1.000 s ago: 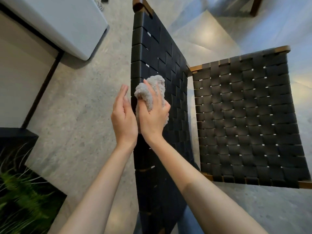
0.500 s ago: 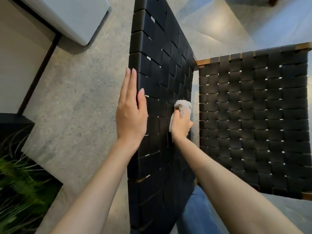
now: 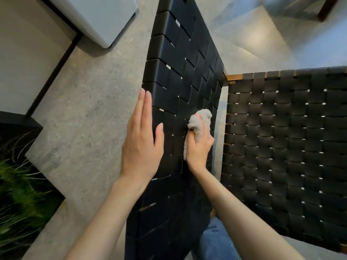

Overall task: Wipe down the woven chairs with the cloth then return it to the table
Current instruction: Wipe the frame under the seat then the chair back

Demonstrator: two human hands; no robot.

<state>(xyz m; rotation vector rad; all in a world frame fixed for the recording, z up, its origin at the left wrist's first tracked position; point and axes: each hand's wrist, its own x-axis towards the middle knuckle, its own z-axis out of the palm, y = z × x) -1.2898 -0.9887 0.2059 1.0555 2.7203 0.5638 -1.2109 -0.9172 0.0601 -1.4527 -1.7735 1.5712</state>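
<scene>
Head view, looking down on one woven chair (image 3: 187, 128) that fills the centre and right of the frame. Its backrest (image 3: 178, 76), a panel of interlaced black straps, runs from the top centre down to the bottom centre; its seat (image 3: 281, 147), of the same weave, spreads across the right half, with a strip of wooden frame (image 3: 233, 77) showing at the seat's upper left corner. The left hand (image 3: 140, 145), centre frame, lies flat along the left edge of the backrest: the fingers are straight and pressed together, and the thumb rests on the front of the weave. The right hand (image 3: 200, 147), just right of centre, has its fingers curled round a bunched, pale, fluffy cloth (image 3: 199, 121) and holds it against the face of the backrest near that panel's right edge; the cloth protrudes above the knuckles and a fold of it hangs beside the palm. The two hands are near each other but apart. A speckled grey floor (image 3: 84, 119) shows left of the chair. A grey cushion (image 3: 101, 17) sits at the upper left, a blurred green plant (image 3: 20, 194) at the lower left, and a denim-clad leg (image 3: 216, 239) at the bottom centre.
</scene>
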